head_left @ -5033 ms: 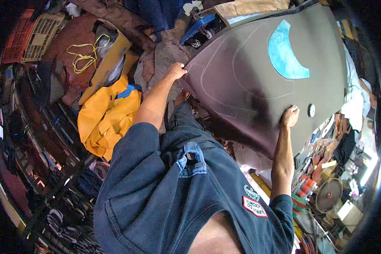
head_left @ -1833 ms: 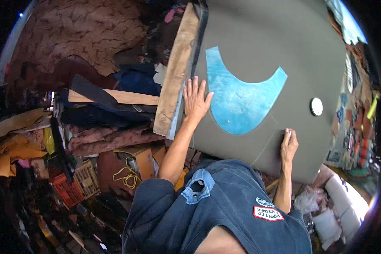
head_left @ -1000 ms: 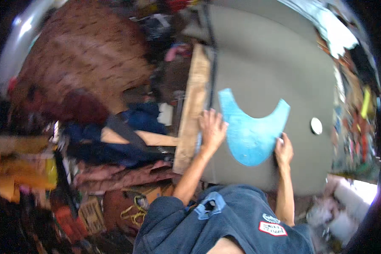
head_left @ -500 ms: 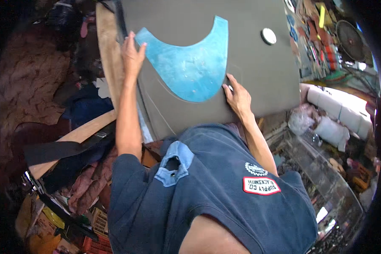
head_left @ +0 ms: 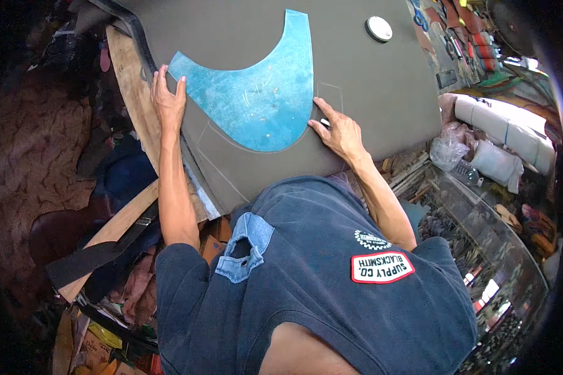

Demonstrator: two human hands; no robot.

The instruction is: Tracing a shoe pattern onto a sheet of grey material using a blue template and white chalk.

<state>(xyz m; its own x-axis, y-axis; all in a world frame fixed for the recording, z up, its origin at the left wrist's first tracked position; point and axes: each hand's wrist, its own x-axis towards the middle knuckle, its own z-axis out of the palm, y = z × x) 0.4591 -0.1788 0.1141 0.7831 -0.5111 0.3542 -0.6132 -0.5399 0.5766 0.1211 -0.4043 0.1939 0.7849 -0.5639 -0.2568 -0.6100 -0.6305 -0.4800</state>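
A smooth blue crescent-shaped piece (head_left: 256,103), like a bib, lies flat on a dark grey-brown sheet (head_left: 388,94). Thin pale lines are drawn on the sheet around it. Close to its upper left tip, my left hand (head_left: 168,100) lies with fingers stretched, the thumb at the blue edge. My right hand (head_left: 341,132) rests by the lower right edge, index finger extended along it. A small white stick (head_left: 324,122) shows between its thumb and fingers; most of it is hidden.
A round tin with a white lid (head_left: 379,29) sits on the sheet's far right. Wooden boards (head_left: 128,112) run along its left edge. Beyond stand wrapped white rolls (head_left: 503,128), a plastic bottle (head_left: 465,172) and, at far right, hanging tools. Brown hides (head_left: 40,150) fill the left.
My view has shifted, so the sheet and tin sit higher in the picture. The blue piece and both hands appear farther left. The drawn lines show more clearly.
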